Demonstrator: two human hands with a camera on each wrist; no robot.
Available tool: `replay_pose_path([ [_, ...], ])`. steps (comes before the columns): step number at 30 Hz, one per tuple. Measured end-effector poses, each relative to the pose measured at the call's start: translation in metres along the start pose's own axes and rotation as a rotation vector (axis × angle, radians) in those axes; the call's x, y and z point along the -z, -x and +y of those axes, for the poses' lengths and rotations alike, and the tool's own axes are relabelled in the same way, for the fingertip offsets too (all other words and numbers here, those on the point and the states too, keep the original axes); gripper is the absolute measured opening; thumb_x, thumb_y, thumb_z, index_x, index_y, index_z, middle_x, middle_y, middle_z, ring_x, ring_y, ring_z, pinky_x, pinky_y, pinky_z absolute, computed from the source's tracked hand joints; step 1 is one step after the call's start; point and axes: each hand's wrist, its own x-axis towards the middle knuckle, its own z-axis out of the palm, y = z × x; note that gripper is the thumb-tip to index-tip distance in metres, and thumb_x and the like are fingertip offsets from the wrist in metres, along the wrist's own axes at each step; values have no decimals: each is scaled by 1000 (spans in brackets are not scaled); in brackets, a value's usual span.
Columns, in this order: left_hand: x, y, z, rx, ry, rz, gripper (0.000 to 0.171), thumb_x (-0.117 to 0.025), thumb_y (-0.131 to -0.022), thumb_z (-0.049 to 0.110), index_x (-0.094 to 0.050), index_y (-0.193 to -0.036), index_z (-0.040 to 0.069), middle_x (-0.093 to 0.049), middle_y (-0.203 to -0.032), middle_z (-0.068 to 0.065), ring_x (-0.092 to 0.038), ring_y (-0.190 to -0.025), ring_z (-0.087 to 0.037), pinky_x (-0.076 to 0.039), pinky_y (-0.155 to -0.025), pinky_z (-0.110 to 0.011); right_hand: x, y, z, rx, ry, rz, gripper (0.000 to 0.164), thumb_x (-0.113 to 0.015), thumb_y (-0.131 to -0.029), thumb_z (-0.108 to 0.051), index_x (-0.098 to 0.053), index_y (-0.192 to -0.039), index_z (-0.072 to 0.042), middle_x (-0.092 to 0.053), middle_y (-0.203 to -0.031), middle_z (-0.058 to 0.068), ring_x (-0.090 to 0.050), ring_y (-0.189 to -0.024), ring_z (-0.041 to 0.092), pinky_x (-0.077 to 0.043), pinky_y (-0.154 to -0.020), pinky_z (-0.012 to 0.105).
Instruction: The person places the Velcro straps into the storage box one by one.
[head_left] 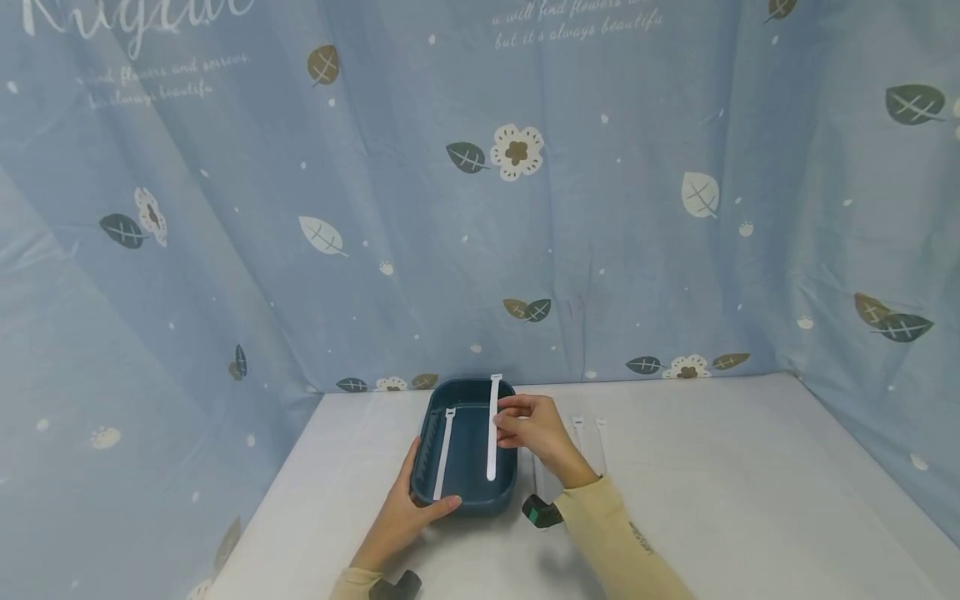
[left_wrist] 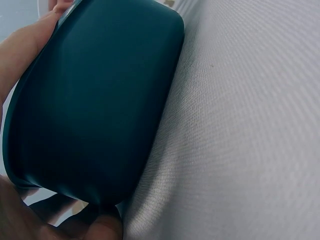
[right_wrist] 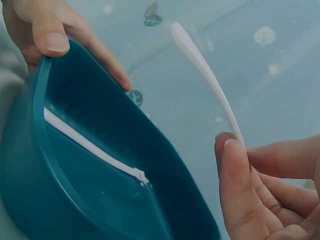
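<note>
A dark teal plastic tub (head_left: 471,454) with rounded corners stands on the table. My left hand (head_left: 400,510) grips its near left corner, thumb over the rim and fingers along the outer wall. Inside lies one white cable tie (head_left: 444,457), stretched lengthwise along the left side; its slotted head points away from me. Over the tub's right side, my right hand (head_left: 534,427) pinches a second white tie (head_left: 492,454) between thumb and fingers. In the right wrist view this held tie (right_wrist: 210,75) sticks up, slightly bent, apart from the tub.
More white ties (head_left: 577,423) lie on the white tabletop (head_left: 720,483) right of the tub, partly hidden by my right hand and forearm. A blue patterned curtain (head_left: 420,208) hangs behind the table and along its sides. Each wrist wears a dark camera (head_left: 542,511).
</note>
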Motion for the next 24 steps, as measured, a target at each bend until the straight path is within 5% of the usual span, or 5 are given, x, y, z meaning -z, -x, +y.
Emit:
replay_pose_path([
  [24, -1, 0, 0, 6, -6, 7, 118, -88, -82, 35, -8, -168, 22, -18, -174, -16, -27, -156, -45, -26, -123, -70, -28, -10, 13, -31, -8, -37, 32, -70, -96, -3, -65, -125, 8, -70, -95, 16, -73, -67, 13, -66, -68, 33],
])
